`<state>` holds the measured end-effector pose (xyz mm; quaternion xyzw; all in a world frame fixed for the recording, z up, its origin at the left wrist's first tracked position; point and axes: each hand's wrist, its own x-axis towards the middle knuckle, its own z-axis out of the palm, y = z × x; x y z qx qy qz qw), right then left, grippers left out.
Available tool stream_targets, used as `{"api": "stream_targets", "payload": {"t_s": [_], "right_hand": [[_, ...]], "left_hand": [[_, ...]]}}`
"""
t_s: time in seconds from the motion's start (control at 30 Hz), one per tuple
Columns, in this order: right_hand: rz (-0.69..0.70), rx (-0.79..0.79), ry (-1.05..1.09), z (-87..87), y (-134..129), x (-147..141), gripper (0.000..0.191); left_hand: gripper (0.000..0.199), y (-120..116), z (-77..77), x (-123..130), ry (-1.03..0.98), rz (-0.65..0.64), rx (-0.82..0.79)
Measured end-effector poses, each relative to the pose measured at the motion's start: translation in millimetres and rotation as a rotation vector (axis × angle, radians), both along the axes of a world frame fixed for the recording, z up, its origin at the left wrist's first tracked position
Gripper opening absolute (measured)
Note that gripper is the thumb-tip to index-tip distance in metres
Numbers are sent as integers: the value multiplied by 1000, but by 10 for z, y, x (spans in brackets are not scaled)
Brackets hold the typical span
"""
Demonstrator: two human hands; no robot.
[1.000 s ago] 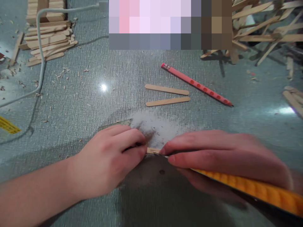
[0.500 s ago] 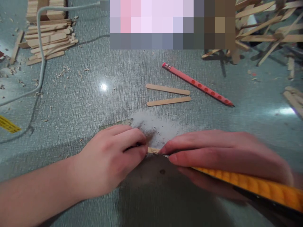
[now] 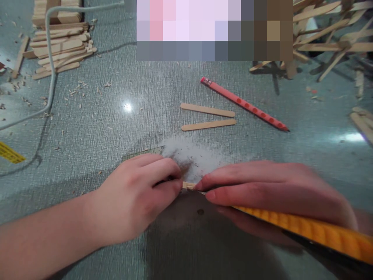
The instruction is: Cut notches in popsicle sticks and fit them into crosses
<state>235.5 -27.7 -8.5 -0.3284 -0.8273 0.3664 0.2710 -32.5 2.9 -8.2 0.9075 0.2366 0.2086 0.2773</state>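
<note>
My left hand [image 3: 145,194] is closed on the left end of a small wooden stick [image 3: 189,186], low in the middle of the view. From the right, my right hand [image 3: 262,186] is closed around a knife with a ribbed orange handle [image 3: 305,225]. The blade's tip rests on the stick, where a small rectangular cut shows. Fingers of both hands hide the stick's ends. Just beyond lie two wooden sticks, an upper one [image 3: 207,110] and a lower one [image 3: 208,125], and a red pencil [image 3: 244,104].
Stacked wooden sticks [image 3: 61,48] lie at the back left, crossed by a white cable [image 3: 51,58]. A structure of crossed sticks [image 3: 344,44] stands at the back right. Wood shavings [image 3: 78,87] are scattered about. A yellow label [image 3: 11,152] is at the left edge.
The knife and my right hand have shifted slightly left, and the handle has tilted a little. The cut in the stick shows more clearly. My left hand has stayed in place.
</note>
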Motion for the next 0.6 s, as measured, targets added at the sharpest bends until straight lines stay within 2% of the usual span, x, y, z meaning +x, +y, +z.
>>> {"api": "stream_targets", "payload": {"t_s": [0.23, 0.4, 0.6], "right_hand": [[54, 1, -17, 67, 70, -24, 9], [80, -14, 25, 61, 70, -29, 11], [28, 14, 23, 24, 28, -6, 13]], "left_hand": [[25, -9, 16, -1, 10, 10, -12], [21, -10, 12, -1, -1, 2, 3], [24, 8, 12, 3, 8, 4, 27]]}}
